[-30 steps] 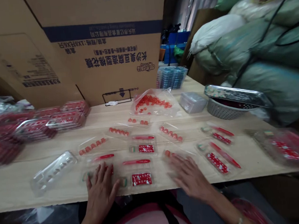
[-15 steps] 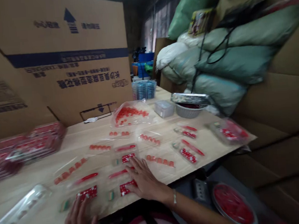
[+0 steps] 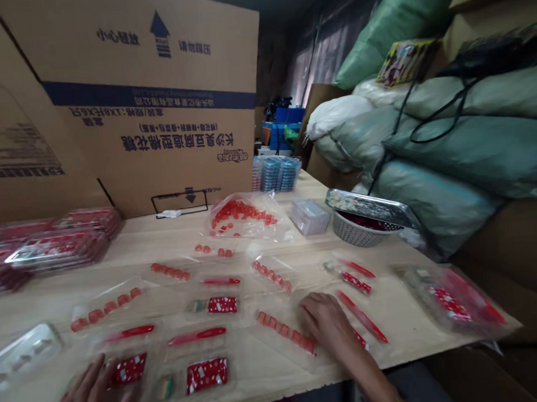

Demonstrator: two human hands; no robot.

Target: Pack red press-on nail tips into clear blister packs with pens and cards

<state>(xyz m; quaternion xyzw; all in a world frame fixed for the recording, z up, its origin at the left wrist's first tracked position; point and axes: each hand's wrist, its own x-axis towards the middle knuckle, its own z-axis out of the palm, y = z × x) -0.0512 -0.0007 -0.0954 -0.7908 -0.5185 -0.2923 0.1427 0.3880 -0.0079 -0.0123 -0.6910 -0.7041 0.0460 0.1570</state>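
Observation:
My left hand (image 3: pixel 93 397) is open at the lower left, fingers apart over the near edge of a clear plastic tray. That tray holds a red dotted packet (image 3: pixel 131 368) and a red pen-shaped piece (image 3: pixel 131 332). My right hand (image 3: pixel 329 323) is over the table, between a clear tray with a row of red cubes (image 3: pixel 285 331) and a tray with a long red pen-shaped piece (image 3: pixel 364 317). Its fingers bend downward and are partly hidden. A similar tray in front of me has a red packet (image 3: pixel 206 374) and a small striped block (image 3: pixel 165 387).
A large cardboard box (image 3: pixel 161 135) stands behind the table. Stacked red packs (image 3: pixel 62 245) are at left, and a bag of red cubes (image 3: pixel 246 218) lies at the back. A grey basket (image 3: pixel 361 229) and a filled clear pack (image 3: pixel 457 301) are at right. Green sacks (image 3: pixel 478 153) pile beyond.
My right hand has moved right, away from the middle trays toward the right-hand ones. My left hand stays by the lower left tray. The view has shifted.

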